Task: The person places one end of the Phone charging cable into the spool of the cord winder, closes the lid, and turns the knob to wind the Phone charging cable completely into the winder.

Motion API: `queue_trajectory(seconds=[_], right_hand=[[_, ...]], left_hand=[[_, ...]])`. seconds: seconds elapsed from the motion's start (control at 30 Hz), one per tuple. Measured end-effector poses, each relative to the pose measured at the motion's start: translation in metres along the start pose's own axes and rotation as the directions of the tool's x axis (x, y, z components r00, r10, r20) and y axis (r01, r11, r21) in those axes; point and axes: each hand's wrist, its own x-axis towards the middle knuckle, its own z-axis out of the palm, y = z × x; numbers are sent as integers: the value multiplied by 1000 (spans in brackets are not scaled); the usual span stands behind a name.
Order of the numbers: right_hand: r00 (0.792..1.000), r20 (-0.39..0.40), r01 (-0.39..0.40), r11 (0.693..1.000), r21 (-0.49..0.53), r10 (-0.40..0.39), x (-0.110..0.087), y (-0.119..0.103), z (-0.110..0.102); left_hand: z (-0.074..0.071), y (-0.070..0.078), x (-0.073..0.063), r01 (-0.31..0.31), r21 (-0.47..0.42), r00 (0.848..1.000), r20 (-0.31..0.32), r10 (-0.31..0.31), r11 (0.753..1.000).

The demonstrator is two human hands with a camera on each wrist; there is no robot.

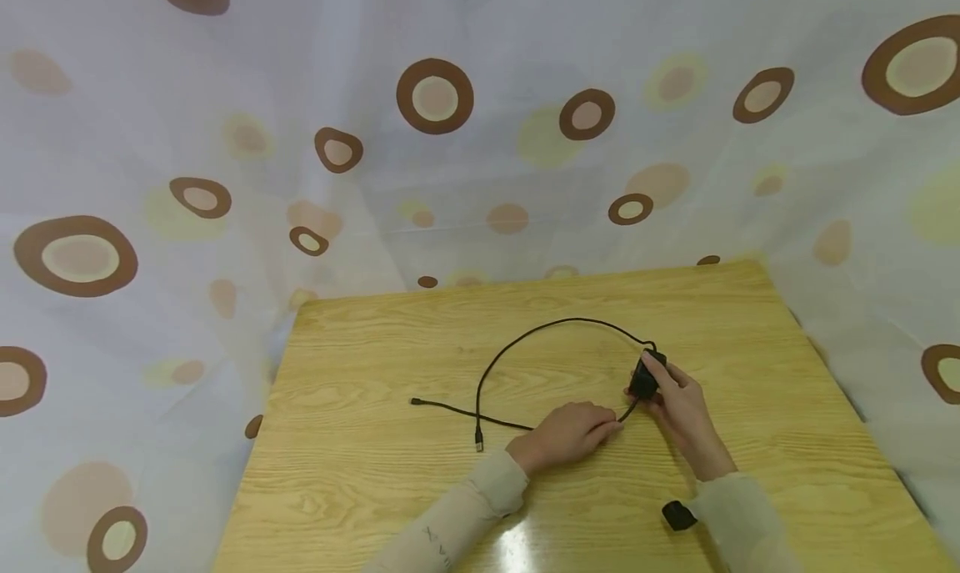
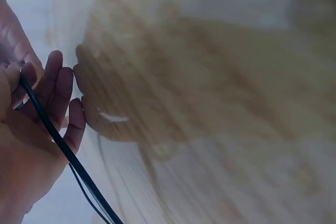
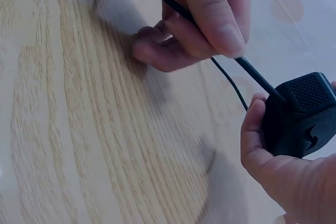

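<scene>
A small black box (image 1: 645, 374) with a mesh-patterned face and a curved mark is held by my right hand (image 1: 684, 410). In the right wrist view the fingers wrap the lower part of the box (image 3: 302, 114). A thin black cable (image 1: 543, 327) comes out of it. Close to the box, my left hand (image 1: 572, 433) pinches the cable (image 2: 58, 137) between thumb and forefinger, its other fingers loosely bent. The cable loops behind the hands to a USB plug (image 1: 479, 442). Its other stretch passes under the left hand to a small black connector (image 1: 416, 401).
Both hands work above a light wood-grain table (image 1: 360, 356). A white curtain (image 1: 480, 173) with brown and yellow round shapes surrounds the table at the back and sides. A black block (image 1: 678, 515) sits by the right sleeve (image 1: 738, 515).
</scene>
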Motion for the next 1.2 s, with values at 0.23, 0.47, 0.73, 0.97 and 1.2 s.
queue_trajectory(seconds=[0.23,0.47,0.73,0.97,1.2], right_hand=[[1000,-3,-19,999,41,19,3,1,-1],[999,35,-19,998,54,17,6,4,-2],[998,37,-45,997,59,43,11,6,3],[996,50,-72,992,99,68,16,11,2],[996,57,-80,991,105,74,18,13,0]], left_hand=[[0,2,-11,-30,39,999,-14,30,999],[2,1,-18,-36,45,999,-8,36,998],[1,0,-27,-54,49,999,2,54,997],[1,-1,-31,-64,58,998,5,64,996],[2,2,-34,-62,84,998,25,60,994]])
